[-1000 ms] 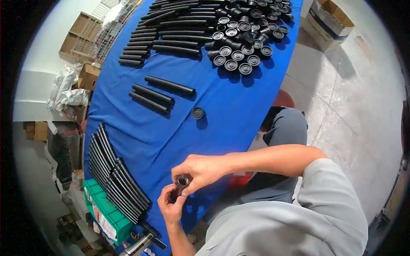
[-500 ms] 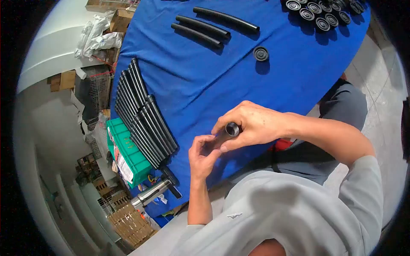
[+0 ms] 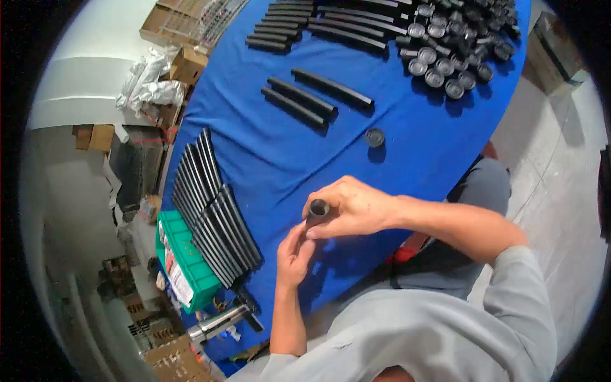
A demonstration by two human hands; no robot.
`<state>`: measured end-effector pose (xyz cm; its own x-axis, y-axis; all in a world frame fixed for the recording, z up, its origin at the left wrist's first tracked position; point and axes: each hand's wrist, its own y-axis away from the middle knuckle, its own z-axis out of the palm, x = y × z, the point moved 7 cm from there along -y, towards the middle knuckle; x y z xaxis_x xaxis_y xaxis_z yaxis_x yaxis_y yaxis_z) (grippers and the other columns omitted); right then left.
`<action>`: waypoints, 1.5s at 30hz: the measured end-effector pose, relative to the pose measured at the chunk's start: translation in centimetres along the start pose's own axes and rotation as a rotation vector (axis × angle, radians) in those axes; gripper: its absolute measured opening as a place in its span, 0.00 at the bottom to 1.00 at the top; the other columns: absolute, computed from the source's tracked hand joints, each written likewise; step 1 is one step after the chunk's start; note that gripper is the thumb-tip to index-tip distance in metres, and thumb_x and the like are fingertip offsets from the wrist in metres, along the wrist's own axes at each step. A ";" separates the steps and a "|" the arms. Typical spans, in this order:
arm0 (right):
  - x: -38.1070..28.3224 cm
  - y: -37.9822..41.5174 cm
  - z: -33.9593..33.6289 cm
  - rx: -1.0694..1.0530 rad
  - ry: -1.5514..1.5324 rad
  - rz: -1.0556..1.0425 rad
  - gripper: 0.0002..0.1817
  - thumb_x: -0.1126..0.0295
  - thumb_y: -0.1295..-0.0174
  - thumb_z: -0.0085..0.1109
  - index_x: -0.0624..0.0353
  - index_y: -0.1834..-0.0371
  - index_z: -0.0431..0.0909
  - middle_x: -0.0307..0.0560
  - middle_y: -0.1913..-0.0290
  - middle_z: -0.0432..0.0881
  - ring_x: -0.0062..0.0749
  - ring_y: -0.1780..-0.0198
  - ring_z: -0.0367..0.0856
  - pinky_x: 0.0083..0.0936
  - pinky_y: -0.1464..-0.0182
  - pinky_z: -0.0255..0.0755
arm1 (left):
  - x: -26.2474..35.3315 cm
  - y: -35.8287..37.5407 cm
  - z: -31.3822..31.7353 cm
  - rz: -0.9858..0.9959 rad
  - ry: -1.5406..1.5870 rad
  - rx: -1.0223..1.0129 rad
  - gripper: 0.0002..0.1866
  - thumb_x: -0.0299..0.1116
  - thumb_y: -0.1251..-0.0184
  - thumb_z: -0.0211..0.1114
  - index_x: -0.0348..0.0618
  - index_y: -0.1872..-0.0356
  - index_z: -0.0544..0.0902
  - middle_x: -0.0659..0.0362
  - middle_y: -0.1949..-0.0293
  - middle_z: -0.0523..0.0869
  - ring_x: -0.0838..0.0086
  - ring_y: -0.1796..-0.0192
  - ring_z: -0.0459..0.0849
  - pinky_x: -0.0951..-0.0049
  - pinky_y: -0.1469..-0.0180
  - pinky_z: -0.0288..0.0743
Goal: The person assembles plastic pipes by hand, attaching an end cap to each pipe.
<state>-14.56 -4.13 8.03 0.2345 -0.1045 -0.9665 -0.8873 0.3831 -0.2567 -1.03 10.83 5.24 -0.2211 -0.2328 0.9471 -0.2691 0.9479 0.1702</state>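
Note:
My right hand [image 3: 356,207] is closed around a short black tube [image 3: 319,209], whose open round end points up toward me. Just below it, my left hand [image 3: 294,260] has its fingers and thumb drawn together at the tube's lower part, which the hands mostly hide. Beyond the hands a single round black cap [image 3: 375,137] rests on the blue cloth [image 3: 254,153]. Three loose black tubes [image 3: 296,107] lie farther off, side by side.
To the left, rows of long black tubes [image 3: 213,210] lie beside a green crate [image 3: 202,280]. A shiny metal cylinder [image 3: 219,323] is near the crate. More tubes [image 3: 350,28] and a heap of black caps [image 3: 455,63] sit at the far end.
The view has shifted, showing more of the table's far end. My left fingers have closed in toward the tube, and the tube's open end now shows more fully.

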 end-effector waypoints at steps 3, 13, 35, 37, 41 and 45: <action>0.2 -0.1 -0.2 0.035 -0.013 0.011 0.17 0.62 0.38 0.73 0.64 0.54 0.84 0.47 0.66 0.88 0.27 0.66 0.85 0.28 0.61 0.79 | -0.7 -0.5 0.3 -0.036 0.051 0.051 0.17 0.21 0.32 0.68 0.36 0.44 0.78 0.57 0.51 0.85 0.75 0.50 0.83 0.73 0.47 0.78; 0.2 -1.0 1.6 -0.145 0.005 0.027 0.20 0.60 0.42 0.72 0.64 0.54 0.83 0.53 0.69 0.86 0.40 0.68 0.86 0.34 0.62 0.78 | -2.0 2.3 -1.7 -0.113 0.089 -0.019 0.17 0.25 0.31 0.70 0.36 0.43 0.79 0.57 0.50 0.85 0.72 0.47 0.84 0.69 0.42 0.77; 0.3 -1.5 1.2 -0.123 0.056 0.000 0.20 0.59 0.41 0.73 0.65 0.57 0.83 0.53 0.68 0.86 0.41 0.68 0.86 0.34 0.63 0.78 | -1.6 1.8 -2.4 -0.087 0.091 -0.087 0.22 0.36 0.28 0.71 0.32 0.40 0.81 0.56 0.43 0.81 0.70 0.44 0.82 0.68 0.38 0.73; 0.2 -1.5 1.1 -0.109 0.054 -0.001 0.20 0.58 0.41 0.73 0.65 0.58 0.83 0.53 0.68 0.87 0.41 0.68 0.86 0.34 0.62 0.78 | -2.2 1.7 -3.2 -0.019 -0.020 -0.118 0.26 0.35 0.31 0.73 0.33 0.36 0.79 0.56 0.42 0.81 0.70 0.44 0.82 0.67 0.38 0.74; 1.0 -1.7 1.4 -0.060 0.066 -0.033 0.21 0.56 0.39 0.72 0.65 0.57 0.83 0.53 0.68 0.88 0.42 0.67 0.87 0.34 0.60 0.80 | -0.6 1.8 -1.9 -0.095 0.024 0.077 0.37 0.38 0.38 0.79 0.33 0.31 0.74 0.55 0.41 0.84 0.67 0.40 0.83 0.67 0.35 0.73; 0.6 -1.4 2.0 -0.100 -0.022 -0.066 0.28 0.54 0.36 0.70 0.64 0.41 0.77 0.53 0.61 0.89 0.41 0.61 0.89 0.35 0.57 0.81 | -2.0 1.9 -2.7 0.015 -0.004 0.143 0.17 0.21 0.42 0.74 0.36 0.51 0.83 0.58 0.54 0.86 0.75 0.55 0.84 0.72 0.49 0.79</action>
<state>-12.43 -2.89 7.84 0.3010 -0.1061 -0.9477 -0.9046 0.2828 -0.3190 1.43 13.65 4.37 -0.2295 -0.2195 0.9482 -0.3967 0.9108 0.1148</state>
